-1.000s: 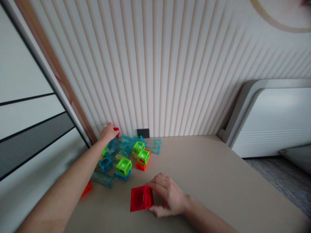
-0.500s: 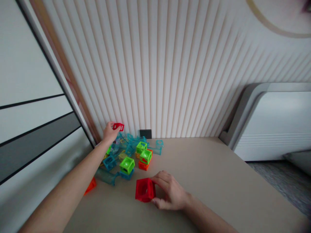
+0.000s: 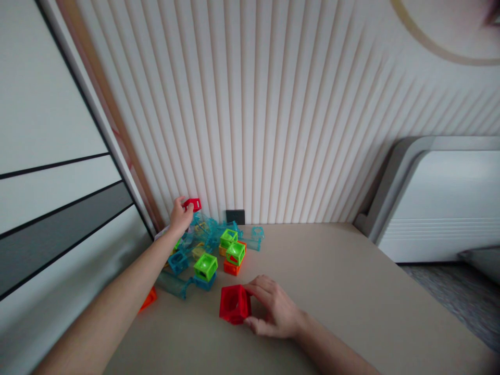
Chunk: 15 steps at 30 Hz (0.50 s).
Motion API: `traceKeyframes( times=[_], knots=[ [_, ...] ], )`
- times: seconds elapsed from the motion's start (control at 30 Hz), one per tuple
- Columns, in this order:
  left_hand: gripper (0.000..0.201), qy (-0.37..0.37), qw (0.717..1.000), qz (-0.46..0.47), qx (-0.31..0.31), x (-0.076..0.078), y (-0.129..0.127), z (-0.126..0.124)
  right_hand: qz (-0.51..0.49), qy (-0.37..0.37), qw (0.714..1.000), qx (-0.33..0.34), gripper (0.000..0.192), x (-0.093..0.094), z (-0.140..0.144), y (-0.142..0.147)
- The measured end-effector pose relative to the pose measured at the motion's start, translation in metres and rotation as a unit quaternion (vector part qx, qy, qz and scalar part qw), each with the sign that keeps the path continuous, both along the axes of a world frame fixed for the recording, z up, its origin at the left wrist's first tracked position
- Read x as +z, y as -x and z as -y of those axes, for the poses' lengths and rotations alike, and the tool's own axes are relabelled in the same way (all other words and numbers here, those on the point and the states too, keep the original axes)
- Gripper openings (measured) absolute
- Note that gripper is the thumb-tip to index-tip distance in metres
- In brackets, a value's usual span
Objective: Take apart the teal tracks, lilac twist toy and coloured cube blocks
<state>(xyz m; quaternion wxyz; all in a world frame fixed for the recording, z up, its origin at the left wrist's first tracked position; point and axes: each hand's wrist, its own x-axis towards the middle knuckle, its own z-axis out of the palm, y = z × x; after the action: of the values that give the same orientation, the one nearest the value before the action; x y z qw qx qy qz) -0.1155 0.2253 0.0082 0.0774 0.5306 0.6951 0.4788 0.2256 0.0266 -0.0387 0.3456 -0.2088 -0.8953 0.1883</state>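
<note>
Lifted clear of the pile of translucent blocks (image 3: 211,250), the small red piece (image 3: 192,204) now sits pinched in the left hand's (image 3: 180,217) fingertips, while the right hand (image 3: 271,307) stays clamped on the red cube (image 3: 233,304) resting on the tabletop (image 3: 351,291).

block pile (image 3: 211,250) crowding left, tabletop (image 3: 351,281) seemingly open right
</note>
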Motion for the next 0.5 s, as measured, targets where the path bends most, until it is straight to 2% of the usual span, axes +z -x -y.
traceKeyframes(
  times=[0.23,0.4,0.5],
  knots=[
    [0.055,0.000,1.000,-0.001,0.010,0.007,-0.005,0.009,0.004,0.008,1.000,0.004,0.055,0.002,0.000,0.001],
    [0.073,-0.014,0.999,-0.023,-0.028,0.013,-0.007,0.014,0.006,0.013,1.000,0.005,0.055,0.001,0.001,0.002],
    [0.075,-0.008,0.998,-0.029,-0.046,0.013,-0.009,0.014,0.010,0.012,1.000,0.011,0.054,0.002,0.001,0.002]
  ],
)
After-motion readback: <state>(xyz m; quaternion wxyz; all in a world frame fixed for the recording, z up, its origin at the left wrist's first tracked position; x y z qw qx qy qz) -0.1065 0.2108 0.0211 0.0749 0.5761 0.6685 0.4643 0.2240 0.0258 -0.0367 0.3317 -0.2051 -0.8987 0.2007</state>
